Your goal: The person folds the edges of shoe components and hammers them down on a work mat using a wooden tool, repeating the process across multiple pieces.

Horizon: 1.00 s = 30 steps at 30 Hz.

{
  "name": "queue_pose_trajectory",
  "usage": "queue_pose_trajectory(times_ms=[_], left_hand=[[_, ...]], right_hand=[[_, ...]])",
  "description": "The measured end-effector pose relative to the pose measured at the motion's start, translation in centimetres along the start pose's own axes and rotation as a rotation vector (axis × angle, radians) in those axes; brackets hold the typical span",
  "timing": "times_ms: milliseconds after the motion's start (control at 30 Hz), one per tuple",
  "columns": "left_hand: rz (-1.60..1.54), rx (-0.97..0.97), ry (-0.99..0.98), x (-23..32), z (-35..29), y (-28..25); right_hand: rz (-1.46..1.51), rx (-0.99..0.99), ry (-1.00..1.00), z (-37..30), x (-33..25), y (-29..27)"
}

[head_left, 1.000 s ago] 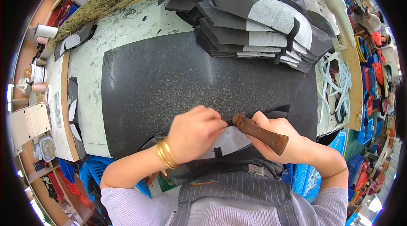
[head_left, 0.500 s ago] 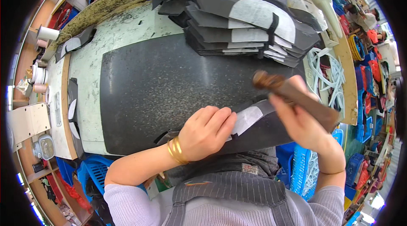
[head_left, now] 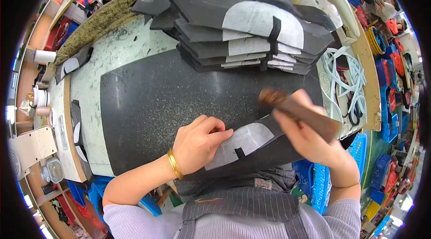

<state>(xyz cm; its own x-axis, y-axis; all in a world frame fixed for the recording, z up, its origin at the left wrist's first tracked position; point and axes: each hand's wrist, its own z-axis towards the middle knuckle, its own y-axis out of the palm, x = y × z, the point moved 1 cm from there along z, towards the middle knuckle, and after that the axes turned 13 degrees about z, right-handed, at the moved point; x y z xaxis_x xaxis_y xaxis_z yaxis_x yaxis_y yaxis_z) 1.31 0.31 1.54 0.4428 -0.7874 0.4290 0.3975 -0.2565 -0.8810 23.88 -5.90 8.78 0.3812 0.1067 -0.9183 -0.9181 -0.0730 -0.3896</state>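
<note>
The right hand (head_left: pixel 310 138) is closed around a brown wooden tool (head_left: pixel 296 111) raised above a dark cloth piece (head_left: pixel 256 149) with a white patch, which the left hand (head_left: pixel 197 142) presses with curled fingers onto the black slab (head_left: pixel 157 100), near a stack of similar pieces (head_left: pixel 242 28).

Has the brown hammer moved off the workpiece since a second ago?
Yes. The hammer in the right hand has lifted up and rightward, off the dark piece on the granite slab.

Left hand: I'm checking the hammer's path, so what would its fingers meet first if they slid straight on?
The left hand points right along the white-lined dark cut piece; probably its short black tab first.
</note>
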Motion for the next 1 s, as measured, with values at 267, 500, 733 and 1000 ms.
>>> queue_pose_trajectory(times_ms=[267,500,733,1000], left_hand=[[0.133,0.094,0.169,0.0,-0.5,0.0],[-0.058,0.004,-0.010,-1.8,-1.5,-1.1],[0.190,0.114,0.174,-0.2,-2.9,-0.8],[0.086,0.095,-0.005,-2.2,-5.1,-2.3]], right_hand=[[-0.017,-0.225,-0.046,0.7,0.6,1.2],[-0.066,-0.279,0.106,1.7,1.0,2.6],[0.007,-0.414,-0.004,1.9,-0.4,4.0],[-0.158,-0.572,0.241,3.8,-0.5,4.7]])
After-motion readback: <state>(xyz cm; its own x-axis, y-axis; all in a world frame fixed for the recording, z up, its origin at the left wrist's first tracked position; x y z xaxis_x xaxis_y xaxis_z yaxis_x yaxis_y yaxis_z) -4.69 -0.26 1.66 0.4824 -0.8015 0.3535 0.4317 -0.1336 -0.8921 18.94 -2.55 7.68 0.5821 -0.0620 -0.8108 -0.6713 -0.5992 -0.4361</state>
